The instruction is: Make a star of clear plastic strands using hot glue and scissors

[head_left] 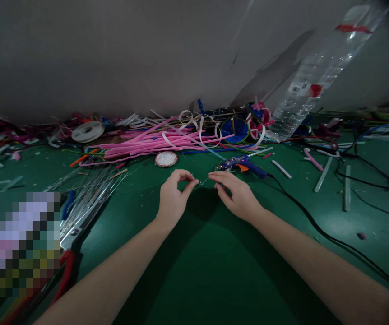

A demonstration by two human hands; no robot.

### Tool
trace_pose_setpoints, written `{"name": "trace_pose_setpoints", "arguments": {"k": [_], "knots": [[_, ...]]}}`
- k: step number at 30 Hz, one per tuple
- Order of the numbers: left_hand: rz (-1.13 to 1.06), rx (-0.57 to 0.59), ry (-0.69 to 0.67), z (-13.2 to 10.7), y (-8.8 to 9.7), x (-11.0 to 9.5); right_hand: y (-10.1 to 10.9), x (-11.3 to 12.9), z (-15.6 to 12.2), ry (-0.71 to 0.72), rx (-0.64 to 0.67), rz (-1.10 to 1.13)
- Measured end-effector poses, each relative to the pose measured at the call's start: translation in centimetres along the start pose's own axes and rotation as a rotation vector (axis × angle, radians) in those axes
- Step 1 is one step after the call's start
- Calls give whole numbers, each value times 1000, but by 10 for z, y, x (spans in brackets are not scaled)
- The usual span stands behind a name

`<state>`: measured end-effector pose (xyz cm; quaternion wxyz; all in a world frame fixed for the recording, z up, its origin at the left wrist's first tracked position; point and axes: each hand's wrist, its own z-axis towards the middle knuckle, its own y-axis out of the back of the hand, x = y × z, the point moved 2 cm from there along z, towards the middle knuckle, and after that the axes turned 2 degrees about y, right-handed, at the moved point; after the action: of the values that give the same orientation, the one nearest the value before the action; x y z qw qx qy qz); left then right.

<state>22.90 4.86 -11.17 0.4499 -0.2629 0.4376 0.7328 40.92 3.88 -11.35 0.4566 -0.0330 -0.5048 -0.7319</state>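
Observation:
My left hand (177, 195) is raised over the green table, thumb and forefinger pinched together. Opposite it, my right hand (237, 194) has its fingers bent in toward the thumb. A fine see-through strand (202, 182) shows in the small gap between the two sets of fingertips, and both seem to grip it; its ends are hard to make out. Just beyond my right hand lies a blue glue gun (253, 168) with an orange trigger. A small round lid (166, 159) filled with white bits rests past my left hand.
Pink pipe cleaners (147, 143) lie along the wall beside a white spool (88, 131). A tall plastic bottle (303, 95) leans at right. Red-handled scissors (74, 232) and thin clear strands (91, 192) are at left. A black cord (303, 210) and glue sticks (346, 187) lie at right.

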Motion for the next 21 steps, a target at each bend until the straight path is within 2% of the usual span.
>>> {"name": "trace_pose_setpoints", "arguments": {"k": [21], "knots": [[-26,-4,36,2,1,5,1,1,0,-27,22,-28]]}}
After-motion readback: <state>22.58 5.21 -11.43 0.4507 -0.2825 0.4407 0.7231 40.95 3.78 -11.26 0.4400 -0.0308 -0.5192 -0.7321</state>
